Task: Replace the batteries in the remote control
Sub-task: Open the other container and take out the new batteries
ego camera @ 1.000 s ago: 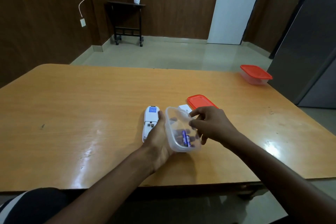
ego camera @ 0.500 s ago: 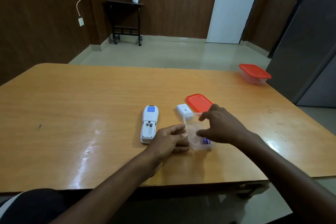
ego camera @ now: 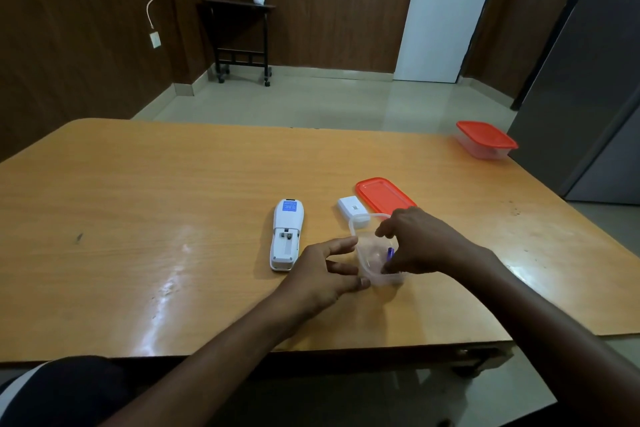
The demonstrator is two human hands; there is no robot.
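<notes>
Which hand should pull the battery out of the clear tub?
Right. The right hand is already inside the clear tub, fingers at the blue battery. The left hand rests outside, by the tub's near wall.

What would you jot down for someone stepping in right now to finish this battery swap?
Left hand: open, fingers spread against the small clear plastic tub, holding nothing.
Right hand: reaching into the tub, fingertips at a blue battery; grip not clear.
White remote control: face down on the wooden table, battery bay open and empty.
White battery cover and red lid: lying behind the tub.
Done: cover off, bay emptied.
Left: fit batteries, refit cover.
</notes>
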